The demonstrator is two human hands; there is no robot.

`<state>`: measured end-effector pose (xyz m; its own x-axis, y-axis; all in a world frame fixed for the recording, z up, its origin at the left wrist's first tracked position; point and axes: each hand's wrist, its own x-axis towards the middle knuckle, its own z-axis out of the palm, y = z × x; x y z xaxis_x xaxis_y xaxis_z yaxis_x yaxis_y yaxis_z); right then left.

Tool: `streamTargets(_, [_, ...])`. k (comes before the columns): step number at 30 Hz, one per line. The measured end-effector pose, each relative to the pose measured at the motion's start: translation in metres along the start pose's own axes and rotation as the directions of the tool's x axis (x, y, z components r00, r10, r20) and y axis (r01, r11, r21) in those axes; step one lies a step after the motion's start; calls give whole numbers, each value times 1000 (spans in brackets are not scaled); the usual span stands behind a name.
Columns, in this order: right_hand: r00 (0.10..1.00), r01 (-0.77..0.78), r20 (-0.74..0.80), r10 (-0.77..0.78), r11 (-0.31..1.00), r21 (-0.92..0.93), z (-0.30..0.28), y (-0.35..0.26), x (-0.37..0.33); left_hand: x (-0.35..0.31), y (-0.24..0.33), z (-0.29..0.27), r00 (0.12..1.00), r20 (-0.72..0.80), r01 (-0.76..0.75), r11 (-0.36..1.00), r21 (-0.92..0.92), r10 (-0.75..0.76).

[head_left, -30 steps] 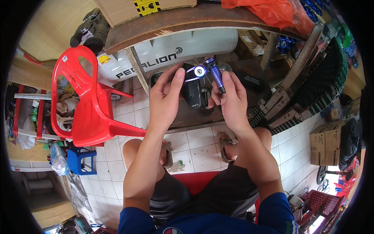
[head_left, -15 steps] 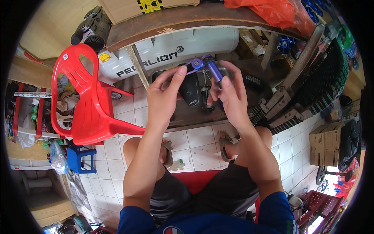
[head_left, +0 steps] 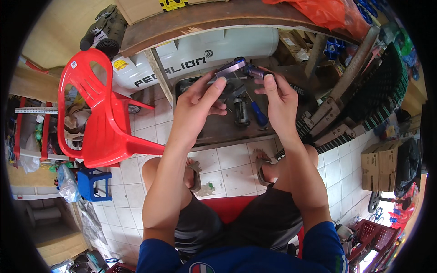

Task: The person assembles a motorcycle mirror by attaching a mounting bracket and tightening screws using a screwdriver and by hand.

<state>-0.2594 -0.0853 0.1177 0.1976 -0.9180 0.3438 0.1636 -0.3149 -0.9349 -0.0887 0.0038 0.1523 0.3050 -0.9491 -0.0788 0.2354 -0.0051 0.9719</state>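
Note:
Up in front of me, over a low dark table [head_left: 214, 136], both hands hold a purple metal arm with a cylindrical end [head_left: 231, 69]. My left hand [head_left: 200, 100] is closed on its left part, thumb on top. The fingers and thumb of my right hand [head_left: 281, 96] pinch the dark cylindrical end at the right. A dark rounded piece [head_left: 232, 87] shows smeared just below the arm; whether it is joined to it, I cannot tell. On the table below lie a blue-handled screwdriver [head_left: 259, 115] and a dark metal cylinder [head_left: 241, 113].
A red plastic chair [head_left: 102, 136] stands at the left, near a small blue stool [head_left: 94, 184]. Behind the table lies a large grey tank [head_left: 246, 45] under a wooden bench [head_left: 200, 25]. Black metal framework [head_left: 332, 113] and cardboard boxes [head_left: 380, 168] are at the right.
The purple arm has turned in my hands, its cylindrical end swinging from pointing toward me to pointing right. My right hand has shifted right, uncovering the blue-handled screwdriver.

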Motion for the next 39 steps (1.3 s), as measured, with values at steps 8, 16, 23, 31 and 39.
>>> streamTargets(8, [987, -143, -58, 152, 982, 125, -1, -7, 3, -4, 1, 1, 992, 67, -102, 994, -40, 104])
streamTargets(16, [929, -358, -28, 369, 916, 178, 1, -19, 2, -10, 1, 7, 956, 29, -292, 955, 53, 290])
streamTargets(23, [937, -347, 67, 342, 899, 267, 7, -18, -4, -12, 3, 8, 860, 11, -506, 851, 144, 510])
streamTargets(31, [953, -302, 114, 281, 900, 313, 10, -20, -7, -14, 2, 1, 794, 105, -607, 786, 114, 599])
streamTargets(39, [967, -255, 125, 224, 887, 385, 9, -19, -8, -13, 2, 0, 763, 155, -644, 761, 86, 628])
